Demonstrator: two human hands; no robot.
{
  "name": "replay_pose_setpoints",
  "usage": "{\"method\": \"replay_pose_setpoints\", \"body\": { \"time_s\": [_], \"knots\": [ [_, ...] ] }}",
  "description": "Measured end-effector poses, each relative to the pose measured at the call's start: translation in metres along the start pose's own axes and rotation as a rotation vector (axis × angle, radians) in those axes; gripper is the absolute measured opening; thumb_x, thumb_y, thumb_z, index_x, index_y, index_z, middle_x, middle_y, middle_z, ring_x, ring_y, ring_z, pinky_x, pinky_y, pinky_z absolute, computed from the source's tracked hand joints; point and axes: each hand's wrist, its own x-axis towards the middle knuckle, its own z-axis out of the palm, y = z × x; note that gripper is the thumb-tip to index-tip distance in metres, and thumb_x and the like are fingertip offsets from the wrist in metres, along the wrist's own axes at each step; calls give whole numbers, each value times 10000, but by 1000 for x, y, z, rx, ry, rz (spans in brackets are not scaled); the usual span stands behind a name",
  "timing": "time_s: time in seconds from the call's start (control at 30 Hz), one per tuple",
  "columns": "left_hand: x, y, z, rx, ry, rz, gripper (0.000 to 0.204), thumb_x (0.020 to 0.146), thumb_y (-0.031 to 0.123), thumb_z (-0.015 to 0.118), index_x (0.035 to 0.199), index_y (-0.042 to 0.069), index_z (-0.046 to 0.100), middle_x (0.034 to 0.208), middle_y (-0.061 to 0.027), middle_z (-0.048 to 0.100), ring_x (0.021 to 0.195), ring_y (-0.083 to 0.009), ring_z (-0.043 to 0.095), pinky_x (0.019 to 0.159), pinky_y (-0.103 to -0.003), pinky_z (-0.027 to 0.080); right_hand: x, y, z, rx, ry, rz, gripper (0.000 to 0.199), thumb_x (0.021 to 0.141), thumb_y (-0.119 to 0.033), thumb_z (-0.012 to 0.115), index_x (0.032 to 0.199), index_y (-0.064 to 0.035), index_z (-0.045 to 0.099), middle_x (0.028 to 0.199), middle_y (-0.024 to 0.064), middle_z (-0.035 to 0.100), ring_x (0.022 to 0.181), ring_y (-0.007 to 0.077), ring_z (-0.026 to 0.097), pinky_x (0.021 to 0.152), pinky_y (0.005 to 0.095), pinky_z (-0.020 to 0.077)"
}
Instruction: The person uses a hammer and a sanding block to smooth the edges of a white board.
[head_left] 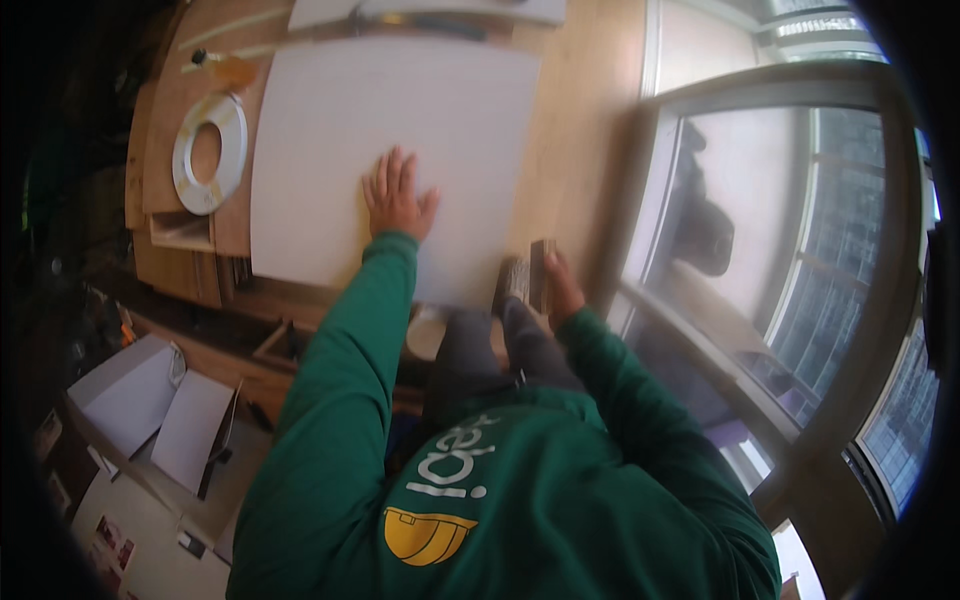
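A large white board [400, 100] lies flat on the wooden table. My left hand [399, 195] rests on it, palm down with the fingers stretched out. Off the board's near right corner, my right hand [566, 288] is closed on a dark brown block [541, 272], which it holds upright with the thumb towards the top. Close beside that block is another brown, rough-looking piece [510, 282]; whether the two are joined I cannot tell. My right fingers are mostly hidden, and the picture is somewhat blurred there.
A white ring-shaped roll [211, 152] lies left of the board, near a small orange bottle [232, 70]. Another white panel [320, 12] is at the far edge. A framed window [780, 250] stands close on the right. An open white folder [185, 430] is at lower left.
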Motion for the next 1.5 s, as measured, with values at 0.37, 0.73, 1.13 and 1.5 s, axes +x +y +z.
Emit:
{"method": "replay_pose_setpoints", "body": {
  "time_s": [0.37,0.73,1.13,1.5],
  "knots": [
    [8,5,25,-31,0,16,658,945,476,597,1505,164,447,1630,-67,353,1521,-291,271,1234,-577,105,-36,93,-20,-19,-27,193,984,829,-270,821,1582,-137,201,1519,254,335,1375,362,422,1107,487,402],
    [5,6,24,-20,-29,20,652,960,464,577,1519,160,433,1637,-71,342,1527,-292,255,1239,-571,93,-37,129,1,-125,54,67,1009,804,-256,863,1576,-101,233,1526,227,337,1344,339,457,1087,460,432],
    [6,6,25,-43,-33,31,653,967,454,566,1528,152,423,1636,-80,344,1526,-303,257,1234,-577,86,-39,140,5,-497,219,-187,1056,702,-327,935,1523,-25,343,1439,196,413,1344,333,435,1127,438,379],
    [6,5,28,-71,-21,47,641,984,472,542,1528,153,424,1632,-101,347,1524,-320,258,1229,-590,81,9,92,4,-810,376,-489,1124,593,-331,981,1513,-101,378,1399,220,427,1277,403,484,1073,472,449]
  ]
}}
